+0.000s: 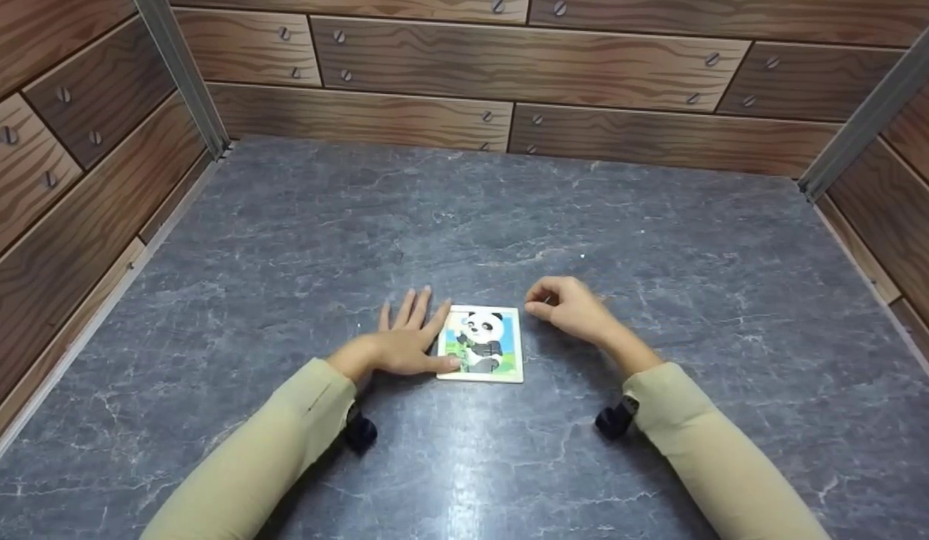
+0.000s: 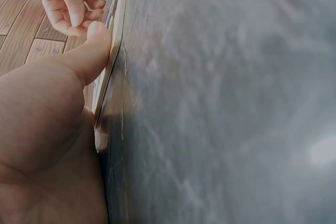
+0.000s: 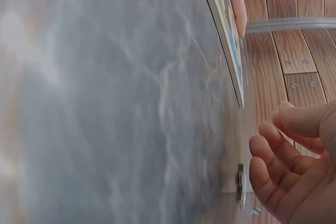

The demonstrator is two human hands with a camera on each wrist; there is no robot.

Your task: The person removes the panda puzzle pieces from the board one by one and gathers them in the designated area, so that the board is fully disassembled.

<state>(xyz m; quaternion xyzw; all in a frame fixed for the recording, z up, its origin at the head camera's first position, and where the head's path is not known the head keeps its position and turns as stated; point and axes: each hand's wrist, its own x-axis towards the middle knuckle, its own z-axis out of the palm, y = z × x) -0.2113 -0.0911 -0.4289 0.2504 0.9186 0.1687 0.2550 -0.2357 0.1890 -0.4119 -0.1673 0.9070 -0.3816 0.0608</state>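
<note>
A square panda picture puzzle [image 1: 482, 341] in a pale frame lies flat on the table. My left hand [image 1: 406, 346] is on its left side with fingers spread and straight; the thumb reaches over the lower left corner, and the index fingertip is at the upper left corner. In the left wrist view that thumb [image 2: 95, 51] lies along the frame's edge. Just beyond the upper right corner is my right hand [image 1: 573, 306], apart from the puzzle. Its fingers [image 3: 275, 163] hang loosely curled in the right wrist view, with nothing between them.
The grey marble-patterned tabletop [image 1: 449, 217] surrounds the puzzle. Wood-plank-patterned walls [image 1: 434, 64] enclose the back and both sides, with metal posts [image 1: 185, 75] at the back corners. A tiny white speck [image 1: 582, 256] lies beyond the right hand.
</note>
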